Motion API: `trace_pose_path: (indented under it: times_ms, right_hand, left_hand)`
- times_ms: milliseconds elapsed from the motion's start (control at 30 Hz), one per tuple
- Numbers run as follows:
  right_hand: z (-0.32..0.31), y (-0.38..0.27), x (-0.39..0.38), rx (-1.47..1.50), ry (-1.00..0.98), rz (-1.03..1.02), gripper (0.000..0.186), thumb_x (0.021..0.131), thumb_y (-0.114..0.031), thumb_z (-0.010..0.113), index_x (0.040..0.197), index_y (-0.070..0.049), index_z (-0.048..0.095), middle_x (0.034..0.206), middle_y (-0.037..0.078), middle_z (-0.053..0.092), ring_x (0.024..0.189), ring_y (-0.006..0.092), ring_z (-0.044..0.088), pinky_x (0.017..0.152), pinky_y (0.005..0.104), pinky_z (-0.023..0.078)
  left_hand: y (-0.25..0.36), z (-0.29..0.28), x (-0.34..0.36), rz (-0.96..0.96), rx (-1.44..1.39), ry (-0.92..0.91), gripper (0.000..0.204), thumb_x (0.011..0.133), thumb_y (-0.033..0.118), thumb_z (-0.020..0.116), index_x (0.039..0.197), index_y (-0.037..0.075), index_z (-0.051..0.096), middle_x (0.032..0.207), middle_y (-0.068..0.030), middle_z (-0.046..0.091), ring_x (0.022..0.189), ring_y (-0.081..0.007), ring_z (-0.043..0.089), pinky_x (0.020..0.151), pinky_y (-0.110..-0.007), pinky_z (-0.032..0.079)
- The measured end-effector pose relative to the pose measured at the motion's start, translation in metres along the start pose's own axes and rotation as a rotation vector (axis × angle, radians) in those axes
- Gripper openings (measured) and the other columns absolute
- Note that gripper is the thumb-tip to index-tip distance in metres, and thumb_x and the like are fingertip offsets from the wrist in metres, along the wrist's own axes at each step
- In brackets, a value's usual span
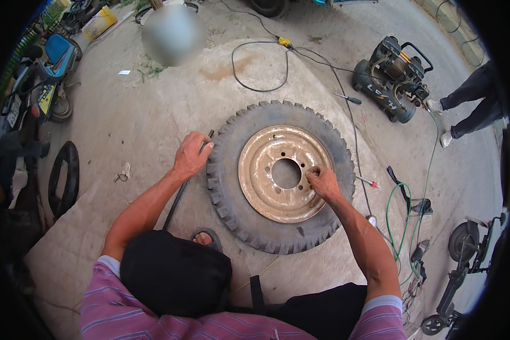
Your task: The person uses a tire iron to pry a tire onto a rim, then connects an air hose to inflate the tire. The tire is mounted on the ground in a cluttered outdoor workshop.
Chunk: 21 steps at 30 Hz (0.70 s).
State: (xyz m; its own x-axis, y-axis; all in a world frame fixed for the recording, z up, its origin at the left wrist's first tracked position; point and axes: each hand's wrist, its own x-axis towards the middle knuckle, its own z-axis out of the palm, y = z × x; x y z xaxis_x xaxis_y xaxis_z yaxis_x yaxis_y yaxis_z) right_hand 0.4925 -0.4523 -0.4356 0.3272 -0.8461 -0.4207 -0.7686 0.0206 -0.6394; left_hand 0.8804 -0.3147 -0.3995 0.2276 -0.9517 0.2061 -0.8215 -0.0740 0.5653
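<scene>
A large, thick-treaded tire [226, 198] lies flat on the ground in front of me, around a worn, rusty tan wheel rim [255, 198] with a round center hole and smaller bolt holes. At the tire's left edge, my left hand [192, 153] is closed around a long dark metal bar [177, 199], which slants down toward my sandalled foot. My right hand [323, 182] rests on the rim, right of the center hole, its fingers curled together beside the bolt holes. Whatever those fingers hold, if anything, is hidden.
An air compressor [388, 79] stands at the upper right, near a person's legs [473, 99]. A screwdriver [348, 98], black cable [232, 67] and green hose [389, 212] lie on the ground. A kick scooter [456, 277] is lower right; a motor scooter [51, 79] stands left.
</scene>
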Motion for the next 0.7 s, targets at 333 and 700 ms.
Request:
trace_pose_path:
  times_ms: [333, 700]
  right_hand:
    - [0.06, -0.096, 0.072, -0.173, 0.206, -0.033, 0.039, 0.08, -0.03, 0.064, 0.111, -0.007, 0.068, 0.104, 0.023, 0.068, 0.099, 0.0368, 0.066, 0.087, 0.0436, 0.051]
    - [0.076, -0.108, 0.105, -0.438, 0.156, -0.139, 0.032, 0.087, -0.031, 0.061, 0.101, -0.003, 0.067, 0.104, 0.021, 0.066, 0.097, 0.0371, 0.065, 0.084, 0.0471, 0.051]
  left_hand:
    - [0.053, 0.058, -0.024, 0.376, -0.028, -0.248, 0.032, 0.075, 0.021, 0.072, 0.101, 0.005, 0.061, 0.112, -0.0106, 0.058, 0.121, -0.0308, 0.048, 0.101, -0.045, 0.038]
    - [0.044, 0.058, -0.023, 0.383, -0.08, -0.209, 0.027, 0.074, 0.018, 0.071, 0.094, 0.003, 0.061, 0.108, -0.011, 0.058, 0.12, -0.0317, 0.049, 0.098, -0.045, 0.04]
